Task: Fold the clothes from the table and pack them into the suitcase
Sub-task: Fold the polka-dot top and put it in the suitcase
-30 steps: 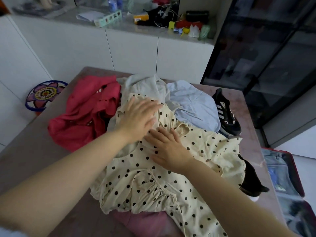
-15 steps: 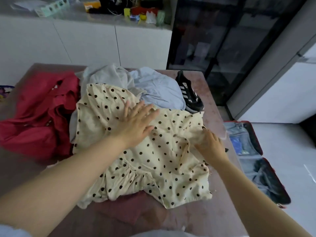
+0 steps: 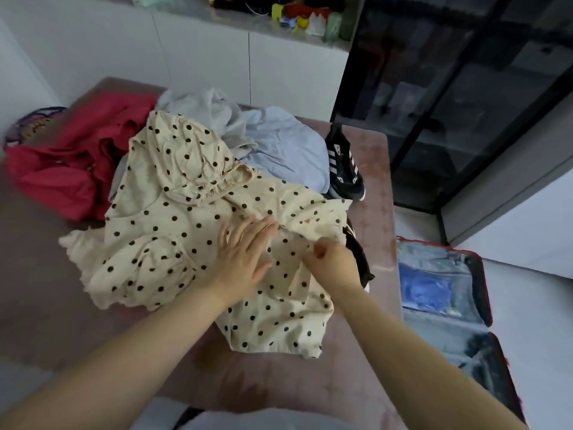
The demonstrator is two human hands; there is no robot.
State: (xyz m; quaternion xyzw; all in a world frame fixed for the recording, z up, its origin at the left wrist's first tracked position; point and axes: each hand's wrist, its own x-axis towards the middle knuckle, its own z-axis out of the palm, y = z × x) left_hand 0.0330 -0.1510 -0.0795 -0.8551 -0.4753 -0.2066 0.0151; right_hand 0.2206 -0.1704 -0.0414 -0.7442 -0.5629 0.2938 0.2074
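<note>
on the floor right of the table [image 3: 62, 305], suitcase [image 3: 434, 256] lies open: grey lining, blue item [image 3: 424, 290] in far half, something dark [image 3: 477, 346] in near half, can't id. cream polka-dot garment [image 3: 192, 218] crumpled mid-table. i see left hand [image 3: 245, 256] flat on it, right hand [image 3: 331, 259] just beside, pinching its fabric. red garment [image 3: 68, 169], pale blue garment [image 3: 279, 144], striped black sneaker [image 3: 344, 162] behind.

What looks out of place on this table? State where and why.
A black striped sneaker lies at the far right edge of the table, beside the pale blue garment: footwear among clothes for folding. The polka-dot garment bears a small red mark above the right hand.
</note>
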